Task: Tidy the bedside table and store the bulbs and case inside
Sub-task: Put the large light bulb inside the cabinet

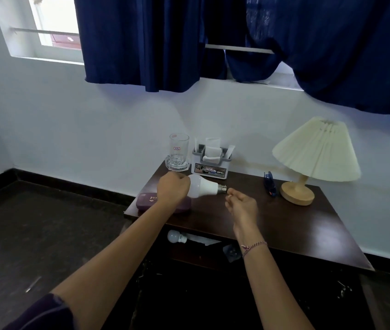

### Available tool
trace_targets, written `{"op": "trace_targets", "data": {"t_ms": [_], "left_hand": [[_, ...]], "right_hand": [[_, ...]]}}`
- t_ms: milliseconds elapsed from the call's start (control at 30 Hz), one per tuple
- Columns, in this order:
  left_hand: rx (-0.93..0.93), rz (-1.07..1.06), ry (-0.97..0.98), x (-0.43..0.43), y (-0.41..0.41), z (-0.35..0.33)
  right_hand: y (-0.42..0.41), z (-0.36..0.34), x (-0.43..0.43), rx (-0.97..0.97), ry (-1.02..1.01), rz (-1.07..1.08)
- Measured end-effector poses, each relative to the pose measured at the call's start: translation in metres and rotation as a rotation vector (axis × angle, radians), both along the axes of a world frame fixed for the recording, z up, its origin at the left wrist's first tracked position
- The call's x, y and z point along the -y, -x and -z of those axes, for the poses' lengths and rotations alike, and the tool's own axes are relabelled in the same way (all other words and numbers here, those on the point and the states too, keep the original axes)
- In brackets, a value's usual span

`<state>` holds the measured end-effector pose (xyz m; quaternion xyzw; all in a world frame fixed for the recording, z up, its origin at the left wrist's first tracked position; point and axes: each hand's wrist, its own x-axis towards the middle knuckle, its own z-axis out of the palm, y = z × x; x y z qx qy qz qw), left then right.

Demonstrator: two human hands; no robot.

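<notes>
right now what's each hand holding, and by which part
Left hand grips the white bulb by its dome; right hand, beside the metal cap, seems to hold nothing.

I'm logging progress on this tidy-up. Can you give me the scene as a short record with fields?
left hand: grips held bulb above the table
right hand: fingers at that bulb's metal cap, contact unclear
stored bulb: lying in the open compartment under the top
case: on table, not yet stored, partly behind left hand
also on table: glass, caddy, lamp
</notes>
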<state>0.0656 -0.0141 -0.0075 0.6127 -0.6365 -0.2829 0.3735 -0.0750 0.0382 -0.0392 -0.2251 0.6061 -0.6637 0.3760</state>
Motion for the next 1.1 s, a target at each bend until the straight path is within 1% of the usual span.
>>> {"op": "trace_targets", "data": {"t_ms": [267, 433, 733, 833, 1100], "left_hand": [[-0.087, 0.079, 0.02, -0.043, -0.015, -0.007], [-0.155, 0.152, -0.01, -0.061, -0.017, 0.002], [-0.131, 0.188, -0.013, -0.09, -0.008, 0.02], [-0.115, 0.199, -0.015, -0.099, -0.01, 0.025], [-0.179, 0.2, -0.049, -0.12, -0.009, 0.043]], "right_hand": [[-0.012, -0.004, -0.044, 0.025, 0.016, 0.038], [-0.009, -0.001, -0.066, 0.007, 0.005, 0.07], [0.007, 0.011, -0.101, -0.11, -0.042, 0.097], [0.011, 0.017, -0.112, -0.097, -0.04, 0.078], [0.019, 0.03, -0.14, -0.023, -0.058, 0.021]]}}
